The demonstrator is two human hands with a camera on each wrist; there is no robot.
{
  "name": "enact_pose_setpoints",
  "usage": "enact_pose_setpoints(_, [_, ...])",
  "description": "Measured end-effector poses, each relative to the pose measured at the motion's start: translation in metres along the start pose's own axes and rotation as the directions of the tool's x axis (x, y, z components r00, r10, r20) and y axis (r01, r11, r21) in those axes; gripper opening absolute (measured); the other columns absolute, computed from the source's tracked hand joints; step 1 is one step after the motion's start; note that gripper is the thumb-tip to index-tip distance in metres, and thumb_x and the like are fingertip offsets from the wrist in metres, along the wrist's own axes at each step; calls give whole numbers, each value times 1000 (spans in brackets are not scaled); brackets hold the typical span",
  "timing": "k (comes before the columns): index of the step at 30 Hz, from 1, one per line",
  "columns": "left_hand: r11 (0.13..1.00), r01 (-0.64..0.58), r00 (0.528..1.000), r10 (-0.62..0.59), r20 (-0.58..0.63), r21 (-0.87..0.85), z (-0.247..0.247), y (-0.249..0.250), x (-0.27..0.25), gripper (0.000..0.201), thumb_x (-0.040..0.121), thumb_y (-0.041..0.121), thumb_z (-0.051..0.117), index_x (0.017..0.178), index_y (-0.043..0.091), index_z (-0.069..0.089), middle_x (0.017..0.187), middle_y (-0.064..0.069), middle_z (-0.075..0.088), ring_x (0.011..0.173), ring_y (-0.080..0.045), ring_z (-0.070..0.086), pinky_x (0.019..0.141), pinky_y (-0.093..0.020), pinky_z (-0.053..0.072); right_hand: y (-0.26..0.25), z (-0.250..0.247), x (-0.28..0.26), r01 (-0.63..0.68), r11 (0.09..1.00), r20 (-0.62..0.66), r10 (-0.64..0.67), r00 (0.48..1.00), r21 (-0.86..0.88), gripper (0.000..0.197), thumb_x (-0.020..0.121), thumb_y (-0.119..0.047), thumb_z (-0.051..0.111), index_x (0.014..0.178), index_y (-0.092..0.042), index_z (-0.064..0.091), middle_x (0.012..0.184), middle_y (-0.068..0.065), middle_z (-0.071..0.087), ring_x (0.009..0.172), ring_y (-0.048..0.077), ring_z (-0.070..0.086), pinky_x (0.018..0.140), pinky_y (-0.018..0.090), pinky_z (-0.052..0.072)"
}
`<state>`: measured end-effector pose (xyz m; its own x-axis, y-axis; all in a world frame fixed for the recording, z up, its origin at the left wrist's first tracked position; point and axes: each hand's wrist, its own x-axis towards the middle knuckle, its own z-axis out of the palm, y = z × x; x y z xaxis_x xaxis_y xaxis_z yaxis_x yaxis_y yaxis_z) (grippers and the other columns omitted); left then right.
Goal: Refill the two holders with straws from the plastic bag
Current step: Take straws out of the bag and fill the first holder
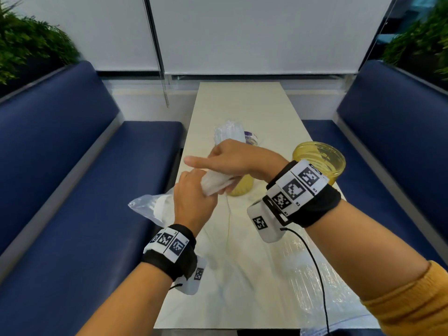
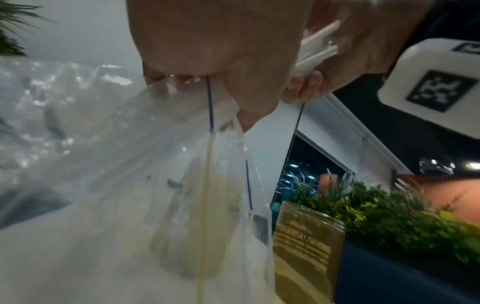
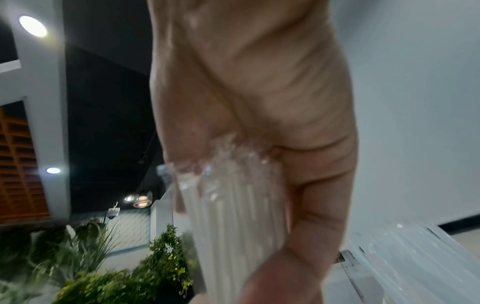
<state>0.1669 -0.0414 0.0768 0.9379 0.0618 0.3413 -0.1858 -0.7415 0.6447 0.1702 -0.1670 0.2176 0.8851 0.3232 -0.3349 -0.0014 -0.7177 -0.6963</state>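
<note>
**Above the table's middle, both your hands on one bundle of straws**

Over the middle of the table (image 1: 242,105), your right hand (image 1: 232,158) is curled round a bundle of white straws (image 1: 215,184), with the forefinger sticking out straight to the left. In the right wrist view the fingers (image 3: 306,216) wrap the straws (image 3: 233,216) closely, and crinkled clear wrap shows at the end of the bundle. Your left hand (image 1: 194,200) clenches the near end of the same bundle from below; the left wrist view shows it (image 2: 207,41) also pinching the blue-lined mouth of the clear plastic bag (image 2: 130,164), which hangs down from it and trails off the table's left edge (image 1: 145,204).

Beyond your hands, a second wrapped bunch of straws (image 1: 229,133) rises on the far side of your right hand. Under your right hand stands a yellow holder (image 1: 241,187), mostly hidden; you cannot tell from here what is in it. The other yellow holder (image 1: 320,158) stands near the right edge of the table, just behind your right wristband, its mouth open upward. More clear film lies crumpled on the near end of the table.

Blue benches (image 1: 72,166) flank the table, with green plants (image 1: 29,44) behind their backs.
</note>
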Motion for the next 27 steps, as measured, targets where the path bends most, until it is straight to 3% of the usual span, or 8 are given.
enact_pose_setpoints(4, [987,71,996,-79,-51,-145,-8,4,8,11,88,32,59,91,25,66,78,4,67,70,-13,63,55,-29,48,7,2,-1,121,984,-87,-110,990,129,71,77,-72,68,124,-20,58,105,-4,70,91,15,73,69,30,62])
enact_pose_setpoints(8, [978,89,990,-107,-88,-191,-16,6,20,22,88,32,52,85,16,67,73,0,69,65,-18,66,51,-33,52,21,16,8,326,912,-144,-297,944,250,51,77,-44,84,120,-31,59,112,-12,66,102,7,64,82,18,52])
enact_pose_setpoints(11, [977,60,994,-78,-79,-204,-21,15,20,17,94,16,57,80,7,62,68,3,60,62,-14,59,49,-13,46,23,40,22,404,893,-303,-337,891,196,57,76,-38,86,125,-23,62,114,-9,67,105,7,64,85,18,52])
enact_pose_setpoints(13, [961,104,992,-118,-38,-255,-25,19,18,8,91,14,64,90,7,66,70,7,60,63,-5,57,47,-7,41,22,48,32,407,891,-405,-303,863,200,40,83,-35,81,116,-16,67,106,-3,72,99,11,69,84,26,56])
enact_pose_setpoints(16, [912,175,985,-159,73,-371,-31,19,15,31,80,17,81,105,15,64,89,9,68,80,-2,66,53,-5,46,19,45,35,431,860,-471,-272,839,271,26,91,-28,73,110,-11,69,97,1,74,90,10,72,79,27,59])
enact_pose_setpoints(20, [888,197,974,-130,183,-416,-37,16,12,78,59,40,95,125,22,59,114,9,69,103,-8,67,75,-18,56,12,31,29,505,797,-514,-296,805,332,13,97,-17,65,107,-9,61,77,-7,68,66,-8,68,60,10,53])
enact_pose_setpoints(24, [904,220,965,-147,217,-366,-39,17,10,82,54,40,97,124,24,57,117,11,62,106,-5,59,69,-11,45,3,18,26,581,742,-584,-320,746,335,13,98,-9,60,105,1,58,74,7,64,58,5,62,62,19,55])
enact_pose_setpoints(27, [908,198,967,-121,222,-368,-42,15,10,85,53,37,99,125,33,53,118,18,59,104,-2,58,71,-10,44,-5,-2,19,641,656,-628,-314,712,398,2,98,-3,58,97,-4,58,72,11,58,62,20,59,63,32,56])
